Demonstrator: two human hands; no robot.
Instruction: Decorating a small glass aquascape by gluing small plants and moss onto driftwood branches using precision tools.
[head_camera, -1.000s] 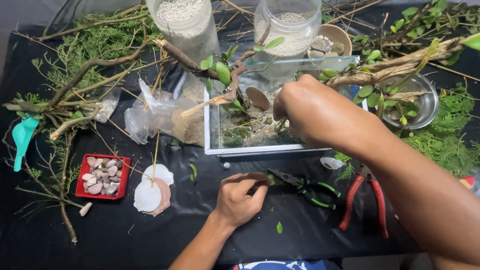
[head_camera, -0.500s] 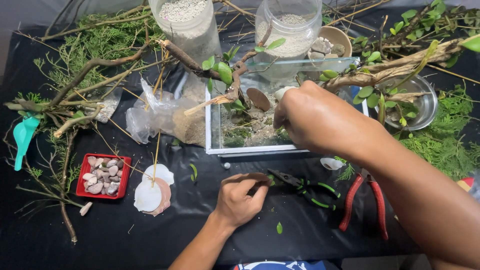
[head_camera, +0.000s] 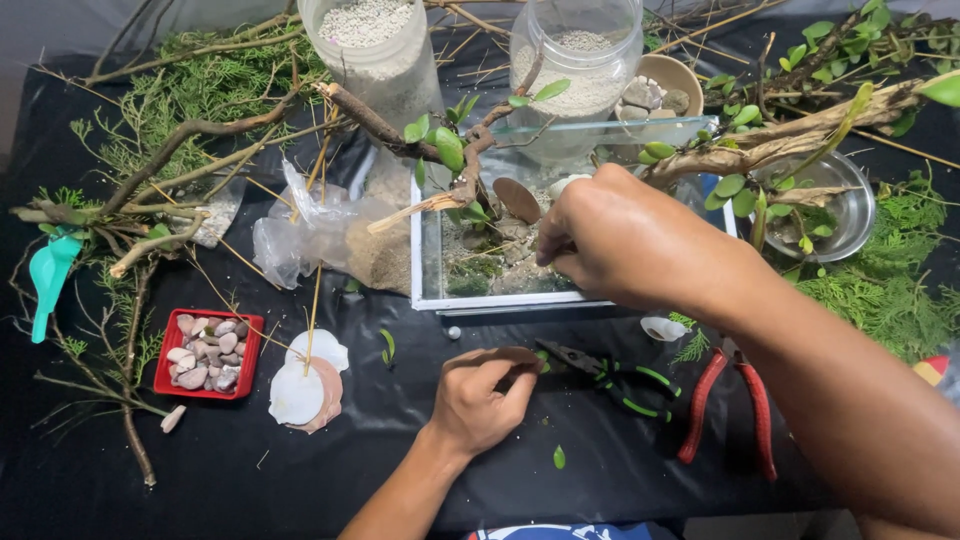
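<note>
Right hand (head_camera: 625, 240) shifted slightly left over the glass tank (head_camera: 520, 298), fingers pinched together inside it, what they pinch hidden; nearer, left hand (head_camera: 480, 395) curled on the black cloth (head_camera: 400, 470), fingertips touching green-handled snips (head_camera: 610, 375); red pliers (head_camera: 730, 405) beside; gravel jars (head_camera: 375, 45) beyond the tank

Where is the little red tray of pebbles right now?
The red tray of pebbles sits on the black table cover at the person's left, just left of the round white shells and below the bare branches.
</note>
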